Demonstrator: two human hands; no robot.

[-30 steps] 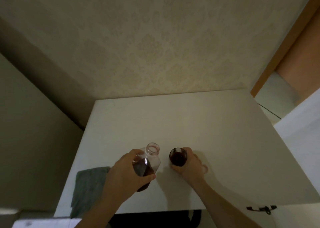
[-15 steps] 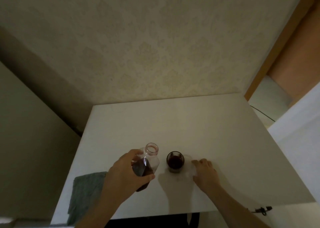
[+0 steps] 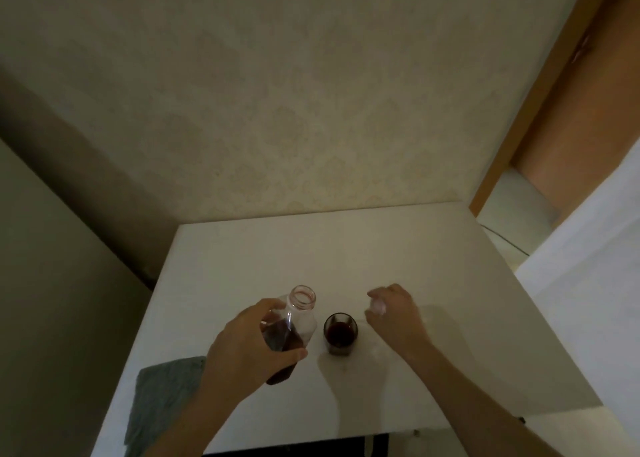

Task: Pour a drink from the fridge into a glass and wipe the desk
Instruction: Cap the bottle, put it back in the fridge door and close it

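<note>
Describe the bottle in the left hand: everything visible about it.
The bottle is clear and looks like plastic, with a short ringed neck and an open mouth, no cap on it. Dark reddish-brown drink fills roughly its lower half. It leans, mouth up and tipped away from the person. The left hand wraps its body, thumb across the front. It stands just left of the glass, apart from it; whether its base touches the desk is unclear.
</note>
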